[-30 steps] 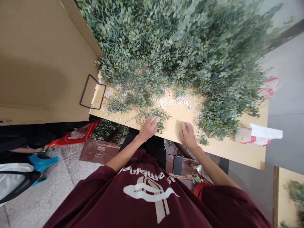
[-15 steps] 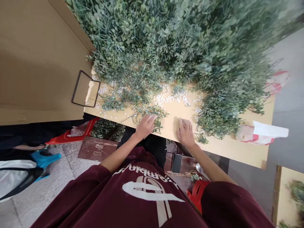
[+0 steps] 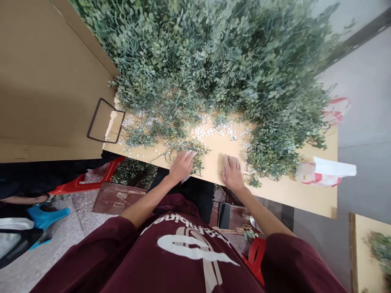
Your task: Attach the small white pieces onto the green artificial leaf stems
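Beneath the left hand [image 3: 182, 166], half curled, lie thin green leafy sprigs [image 3: 195, 158]; its fingers rest over the stems, though whether they grip cannot be told. Just to its right, the right hand [image 3: 232, 173] lies open and empty, fingers spread on a pale wooden tabletop [image 3: 275, 191]. Ahead of both hands, scattered small white granules [image 3: 210, 132] sit before a huge heaped mound of green leafy stems [image 3: 214, 61], nearly all the greenery still piled there.

The bench [image 3: 275, 195] sits further left in view now, and more of the red stool [image 3: 255, 256] shows below the right hand [image 3: 232, 173].
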The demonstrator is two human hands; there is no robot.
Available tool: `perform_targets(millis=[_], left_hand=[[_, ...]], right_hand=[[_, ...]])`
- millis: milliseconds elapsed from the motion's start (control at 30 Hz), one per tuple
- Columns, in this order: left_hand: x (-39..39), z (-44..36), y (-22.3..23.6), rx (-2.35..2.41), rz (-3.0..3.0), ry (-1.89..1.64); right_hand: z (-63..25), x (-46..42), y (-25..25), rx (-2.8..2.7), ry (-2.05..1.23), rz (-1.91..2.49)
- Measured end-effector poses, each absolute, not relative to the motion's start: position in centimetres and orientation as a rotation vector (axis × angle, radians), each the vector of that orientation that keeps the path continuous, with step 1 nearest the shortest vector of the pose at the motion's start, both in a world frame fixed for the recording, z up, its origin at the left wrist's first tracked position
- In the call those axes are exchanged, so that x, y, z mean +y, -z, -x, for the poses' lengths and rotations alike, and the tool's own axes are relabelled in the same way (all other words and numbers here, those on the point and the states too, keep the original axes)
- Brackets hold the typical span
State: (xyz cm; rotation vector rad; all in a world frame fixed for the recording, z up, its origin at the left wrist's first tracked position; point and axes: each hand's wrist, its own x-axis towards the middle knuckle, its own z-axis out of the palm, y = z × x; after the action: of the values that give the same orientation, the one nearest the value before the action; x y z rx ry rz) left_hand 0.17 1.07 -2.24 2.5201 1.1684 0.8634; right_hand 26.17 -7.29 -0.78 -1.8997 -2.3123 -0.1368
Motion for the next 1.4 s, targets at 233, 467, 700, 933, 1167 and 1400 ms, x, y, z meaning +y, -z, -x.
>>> perform_targets(millis=[233,467,700,933,1167,1400], left_hand=[[1.1,-0.3,2.0,1.205,-2.585,-0.755],[1.1,-0.2,1.8,1.168,-2.637,-0.708],[1.2,0.0,1.8,1.12,-2.635,-0.655],[1.2,0.1,1.5,1.046,-2.651,-0.661],[1.3,0.2,1.1,0.985,-2.648,-0.66],[1.3,0.4,1.0,0.956,-2.606,-0.633]], right_hand=[[-26.2,-7.3,0.8,-2.315,0.151,1.887],[-26.1,-7.3,0.7,-2.306,0.148,1.881],[-26.2,-7.3,0.7,-2.301,0.125,1.873],[-26.2,-7.2,0.6,-2.301,0.122,1.863],[-26.1,-7.2,0.3,-2.303,0.085,1.878],[-26.0,-7.1,-0.1,-2.314,0.084,1.867]])
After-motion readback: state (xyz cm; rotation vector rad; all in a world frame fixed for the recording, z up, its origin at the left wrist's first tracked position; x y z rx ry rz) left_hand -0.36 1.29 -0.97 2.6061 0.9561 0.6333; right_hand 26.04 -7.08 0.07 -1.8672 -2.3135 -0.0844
